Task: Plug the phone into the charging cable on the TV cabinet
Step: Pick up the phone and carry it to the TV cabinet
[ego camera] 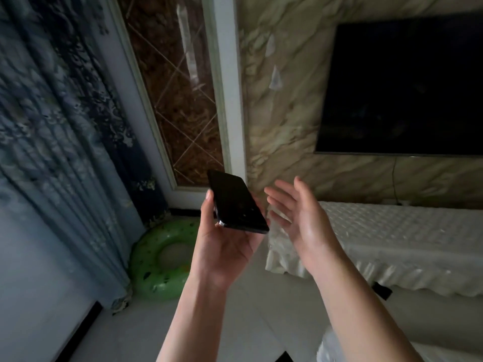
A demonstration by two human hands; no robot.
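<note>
A black phone [236, 202] with a dark screen lies tilted in my left hand [224, 244], thumb on its left edge and fingers under it. Just to its right, my right hand [300, 218] is raised with palm up and fingers spread, holding nothing and not touching the phone. The TV cabinet [392, 231], covered with a white quilted cloth, stands low at the right, beyond my right hand. A thin dark cable [393, 178] hangs from the TV down to the cabinet's back; I cannot tell whether it is the charging cable.
A dark TV [405, 84] hangs on the marble wall above the cabinet. A green inflatable ring [159, 259] leans on the floor in the corner. Blue patterned curtains [52, 139] fill the left. The floor is pale tile.
</note>
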